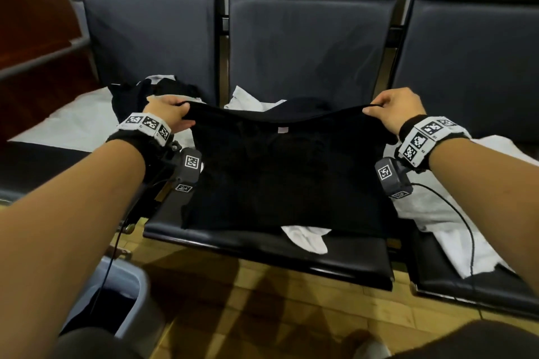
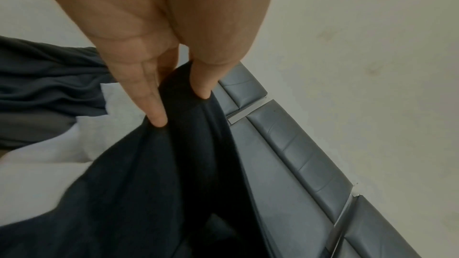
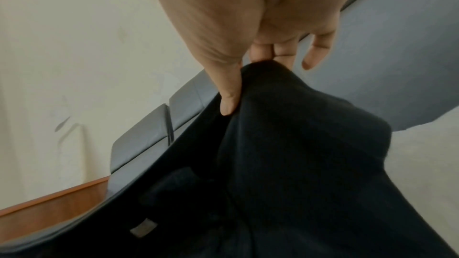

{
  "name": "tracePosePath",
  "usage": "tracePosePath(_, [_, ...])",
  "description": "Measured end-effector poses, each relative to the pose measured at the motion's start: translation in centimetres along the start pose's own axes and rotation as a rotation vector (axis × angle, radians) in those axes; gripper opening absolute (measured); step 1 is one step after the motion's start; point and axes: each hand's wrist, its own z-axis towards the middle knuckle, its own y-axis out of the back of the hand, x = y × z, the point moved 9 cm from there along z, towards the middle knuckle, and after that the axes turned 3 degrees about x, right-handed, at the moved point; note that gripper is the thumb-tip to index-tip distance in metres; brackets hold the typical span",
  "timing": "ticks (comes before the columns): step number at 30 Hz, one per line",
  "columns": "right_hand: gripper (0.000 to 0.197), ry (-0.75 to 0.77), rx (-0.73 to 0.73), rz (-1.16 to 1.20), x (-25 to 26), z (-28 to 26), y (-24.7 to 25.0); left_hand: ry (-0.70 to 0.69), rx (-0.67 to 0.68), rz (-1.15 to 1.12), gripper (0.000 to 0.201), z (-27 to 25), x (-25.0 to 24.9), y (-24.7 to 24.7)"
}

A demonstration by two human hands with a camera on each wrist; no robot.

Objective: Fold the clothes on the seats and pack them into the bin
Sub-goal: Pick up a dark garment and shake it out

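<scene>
My left hand (image 1: 167, 114) and right hand (image 1: 401, 111) each pinch a top corner of the black shirt (image 1: 285, 172), stretched crosswise at frame centre over the middle seat (image 1: 262, 251); bin (image 1: 128, 294) lower left.

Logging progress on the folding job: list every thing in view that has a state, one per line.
Black shirt: held up by its top edge, lower part draped on the middle seat, not yet folded.
Left hand: grip pinching the shirt's left corner.
Right hand: grip pinching the right corner.
White garment: crumpled under the shirt, unfolded.
Dark clothes: heaped on the left seat, unfolded.
Bin: open; contents dark, cannot tell.
</scene>
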Motion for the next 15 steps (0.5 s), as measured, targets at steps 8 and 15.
tracePosePath(8, [0.019, 0.084, 0.395, -0.115, -1.5, -9.9, -4.3, -0.017, 0.135, 0.429, 0.047, -8.8, 4.6, -0.7])
tracePosePath(15, [0.022, 0.135, 0.538, -0.383, -4.4, -15.5, -7.6, 0.126, 0.248, 0.438, 0.018, -13.0, 9.3, -3.2])
